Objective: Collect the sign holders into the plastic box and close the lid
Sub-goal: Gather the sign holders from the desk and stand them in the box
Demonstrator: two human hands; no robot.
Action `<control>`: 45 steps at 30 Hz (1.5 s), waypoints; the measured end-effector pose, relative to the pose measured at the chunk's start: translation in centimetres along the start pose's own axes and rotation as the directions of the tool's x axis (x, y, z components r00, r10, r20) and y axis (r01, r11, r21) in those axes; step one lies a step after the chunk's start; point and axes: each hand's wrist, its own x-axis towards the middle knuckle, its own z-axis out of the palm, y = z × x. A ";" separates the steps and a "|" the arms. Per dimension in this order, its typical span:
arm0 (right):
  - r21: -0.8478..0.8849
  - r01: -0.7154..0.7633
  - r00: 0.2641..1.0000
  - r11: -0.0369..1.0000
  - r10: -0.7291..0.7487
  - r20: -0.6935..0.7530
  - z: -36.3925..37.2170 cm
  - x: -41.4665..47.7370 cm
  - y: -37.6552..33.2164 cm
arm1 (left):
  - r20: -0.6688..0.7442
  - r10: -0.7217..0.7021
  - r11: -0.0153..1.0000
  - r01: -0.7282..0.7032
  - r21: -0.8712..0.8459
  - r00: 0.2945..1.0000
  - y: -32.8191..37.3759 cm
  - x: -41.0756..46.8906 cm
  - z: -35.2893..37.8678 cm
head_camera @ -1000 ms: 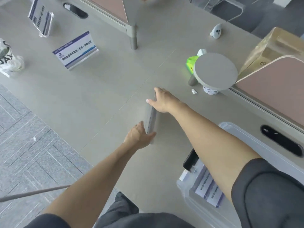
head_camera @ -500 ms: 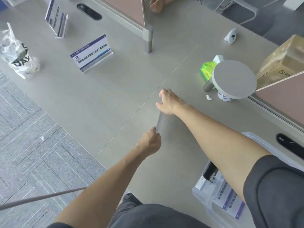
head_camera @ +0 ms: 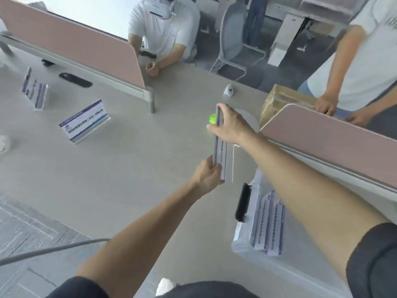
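Grey desk (head_camera: 120, 173) in an open office, seen from above. Held sign holder (head_camera: 221, 151): a long, flat, clear plastic stand with a printed card inside, lifted off the desk and turned edge-on between my two hands. Right hand (head_camera: 229, 125): closed over the far end, thumb on the near face and fingers wrapped behind. Left hand (head_camera: 207, 176): pinching the near end, fingers curled onto the edge. Both grips are firm, with nothing else in either hand.

Handling, as judged: the piece looks light and stiff, with smooth faces likely to slip, and thin plastic that could crack or scratch if dropped; holding it by the two short ends keeps it level and leaves the printed face unsmeared.

Plastic box (head_camera: 242, 244): open, just below and to the right of the held piece, partly hidden under my right forearm, with several holders (head_camera: 268, 224) already stacked inside and a black latch (head_camera: 242, 203) at its near end. Lid: not clearly seen.

Remaining on the desk, well apart to the left: one sign holder (head_camera: 86, 121) standing face-up and a second sign holder (head_camera: 35, 91) farther back. Pink dividers (head_camera: 81, 46) border the desk; other people sit or stand beyond.
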 end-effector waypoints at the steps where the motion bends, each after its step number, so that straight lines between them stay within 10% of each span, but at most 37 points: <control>1: 0.018 -0.026 0.999 1.000 0.027 -0.034 -1.2 -1.1 0.8 | 0.037 0.020 1.000 -0.020 0.001 0.999 0.6 -0.1 1.0; 17: 0.442 -0.469 0.845 0.765 0.535 -0.029 -11.0 -15.5 20.0 | 0.372 0.022 0.998 -0.042 0.048 0.928 3.4 -4.0 20.1; 24: 0.666 -0.373 0.859 0.646 0.512 -0.015 -13.1 -22.1 29.7 | 0.495 0.011 0.938 -0.181 0.297 0.869 1.1 -5.0 28.3; 31: 0.880 -0.181 0.923 0.438 0.386 -0.002 -11.5 -24.9 34.6 | 0.453 -0.276 0.934 0.125 0.335 0.847 -2.6 -5.7 32.5; 45: 0.895 -0.353 0.902 0.273 0.355 0.247 -2.8 -24.5 38.9 | 0.458 -0.408 0.769 0.027 0.639 0.790 -5.7 -3.6 29.2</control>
